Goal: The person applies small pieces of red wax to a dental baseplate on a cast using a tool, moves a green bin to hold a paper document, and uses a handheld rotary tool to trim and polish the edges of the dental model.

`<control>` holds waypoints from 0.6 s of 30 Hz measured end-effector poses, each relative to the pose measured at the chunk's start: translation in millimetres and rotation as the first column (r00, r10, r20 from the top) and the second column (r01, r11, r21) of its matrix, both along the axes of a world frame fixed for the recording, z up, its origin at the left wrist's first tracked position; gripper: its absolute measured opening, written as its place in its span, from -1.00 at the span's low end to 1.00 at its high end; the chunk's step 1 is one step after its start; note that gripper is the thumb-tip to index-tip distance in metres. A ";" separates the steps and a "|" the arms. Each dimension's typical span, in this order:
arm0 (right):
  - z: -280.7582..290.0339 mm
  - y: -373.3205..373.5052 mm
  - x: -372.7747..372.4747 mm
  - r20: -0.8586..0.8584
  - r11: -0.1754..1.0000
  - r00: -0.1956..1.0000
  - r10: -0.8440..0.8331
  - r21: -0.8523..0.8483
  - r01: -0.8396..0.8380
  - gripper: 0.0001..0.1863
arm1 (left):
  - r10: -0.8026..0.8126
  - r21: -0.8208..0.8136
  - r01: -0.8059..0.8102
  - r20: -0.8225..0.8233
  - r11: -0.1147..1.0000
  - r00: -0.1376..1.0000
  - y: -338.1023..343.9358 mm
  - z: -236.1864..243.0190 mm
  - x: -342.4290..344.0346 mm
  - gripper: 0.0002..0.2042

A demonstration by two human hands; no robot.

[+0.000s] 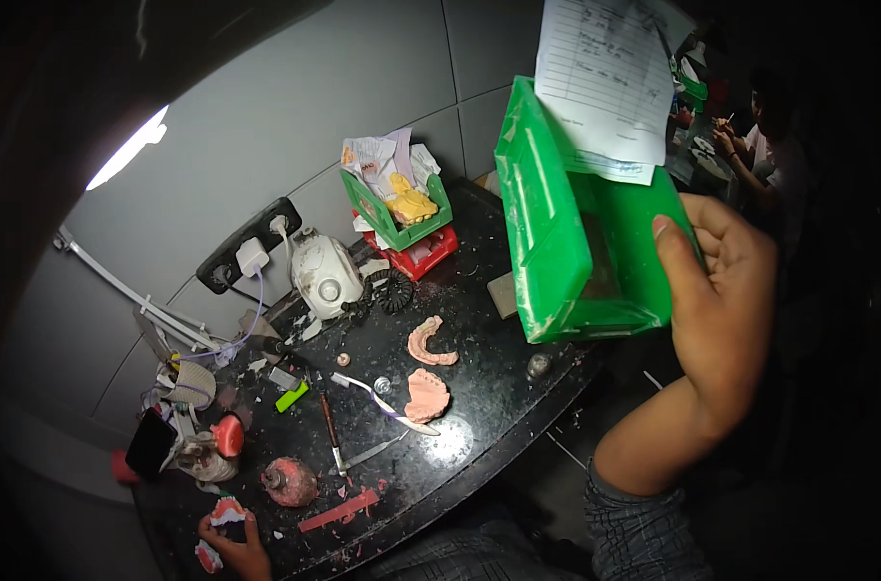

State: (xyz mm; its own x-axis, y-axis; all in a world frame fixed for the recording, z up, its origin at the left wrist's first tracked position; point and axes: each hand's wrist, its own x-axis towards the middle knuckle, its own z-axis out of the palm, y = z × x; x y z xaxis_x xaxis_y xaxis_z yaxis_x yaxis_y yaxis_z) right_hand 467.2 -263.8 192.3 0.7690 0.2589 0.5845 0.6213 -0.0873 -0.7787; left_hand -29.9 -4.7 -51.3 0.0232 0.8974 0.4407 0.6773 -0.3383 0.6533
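Observation:
My right hand (716, 300) grips the rim of a green plastic bin (547, 242), thumb inside and fingers outside, raised above the right side of the black bench. Handwritten paper sheets (605, 87) stick up out of the bin. At the lower left, my left hand (237, 554) holds a red-and-white denture piece (229, 510) between thumb and fingers. A similar denture piece (208, 556) is beside that hand. Mid-bench lie a pink horseshoe-shaped dental cast (431, 343), a second pink cast (427, 395) and a toothbrush (387, 407) touching it.
A green bin (398, 230) with papers and a yellow cast sits on a red bin (431, 254) by the wall. Near them stands a white dusty machine (320, 271). A burner-like round pot (290, 481), a knife (374, 451) and a red wax strip (339, 510) lie in front. Another person (765, 145) works far right.

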 end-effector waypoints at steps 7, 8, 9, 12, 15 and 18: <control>-43.5 -60.6 -34.8 -0.047 0.998 0.999 0.004 -0.066 -0.007 -0.89 | 0.088 0.007 -0.089 -0.196 0.996 0.977 -14.6 -2.3 -8.8 -0.41; -50.7 -71.0 -35.9 -0.043 0.996 0.999 -0.003 -0.091 -0.001 -0.89 | 0.102 0.025 -0.099 -0.182 0.995 0.978 -17.7 -2.3 -8.2 -0.40; -57.5 -80.6 -36.0 -0.038 0.993 0.999 -0.011 -0.115 0.007 -0.89 | 0.108 0.049 -0.100 -0.182 0.994 0.977 -17.5 -1.5 -6.6 -0.42; -74.6 -101.1 -32.3 -0.085 0.992 0.996 0.003 -0.124 -0.013 -0.89 | 0.107 0.077 -0.094 -0.181 0.993 0.978 -21.7 2.8 -1.5 -0.45; -74.1 -103.3 -33.0 -0.001 0.997 1.000 0.017 -0.078 -0.017 -0.91 | 0.118 0.079 -0.104 -0.200 0.991 0.973 -20.9 2.5 -1.9 -0.42; -65.1 -73.5 -32.1 0.151 0.999 0.988 0.018 -0.053 -0.010 -0.93 | 0.146 0.097 -0.126 -0.230 0.987 0.962 -21.5 1.3 -2.0 -0.38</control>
State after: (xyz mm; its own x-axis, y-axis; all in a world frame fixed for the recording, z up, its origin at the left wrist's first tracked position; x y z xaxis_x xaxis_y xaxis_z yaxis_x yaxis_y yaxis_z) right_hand 435.1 -337.3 127.3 0.6685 0.3020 0.6796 0.7333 -0.1153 -0.6701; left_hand -31.9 -26.1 -50.0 0.0152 0.8609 0.5086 0.8522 -0.2772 0.4437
